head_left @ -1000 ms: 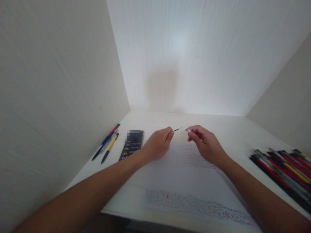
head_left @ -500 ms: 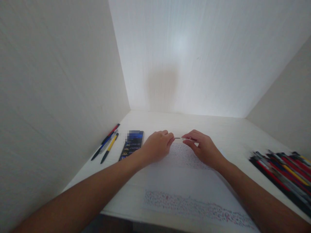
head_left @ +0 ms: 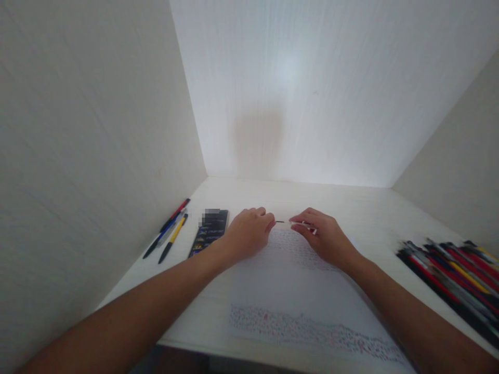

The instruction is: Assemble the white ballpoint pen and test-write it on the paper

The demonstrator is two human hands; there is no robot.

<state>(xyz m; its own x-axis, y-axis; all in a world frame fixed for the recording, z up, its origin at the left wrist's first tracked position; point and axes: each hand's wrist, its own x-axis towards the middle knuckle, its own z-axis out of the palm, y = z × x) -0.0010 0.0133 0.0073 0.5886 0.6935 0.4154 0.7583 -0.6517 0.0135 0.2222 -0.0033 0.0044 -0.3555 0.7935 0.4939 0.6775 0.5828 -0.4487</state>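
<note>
My left hand (head_left: pixel 251 232) is closed in a pinch, and a thin dark rod like a pen refill (head_left: pixel 279 222) sticks out of its fingertips to the right. Facing it, my right hand (head_left: pixel 325 236) pinches a slim whitish tube, which looks like a pen barrel (head_left: pixel 306 225). A small gap separates the rod's tip from the tube's end. Both hands are above the far part of a white paper sheet (head_left: pixel 288 285), which carries dense writing at its top and coloured marks along its near edge. The rest of the rod is hidden inside my left hand.
A phone (head_left: pixel 210 228) with a lit screen lies left of my left hand. Further left are several pens, among them a yellow pen (head_left: pixel 173 238). Many pens (head_left: pixel 448 275) lie in a row at the right. Pale walls enclose the white table (head_left: pixel 195 306).
The camera view has shifted slightly. My hands are a little farther apart, both still holding their pieces. The phone's screen shows a darker picture at the top.
</note>
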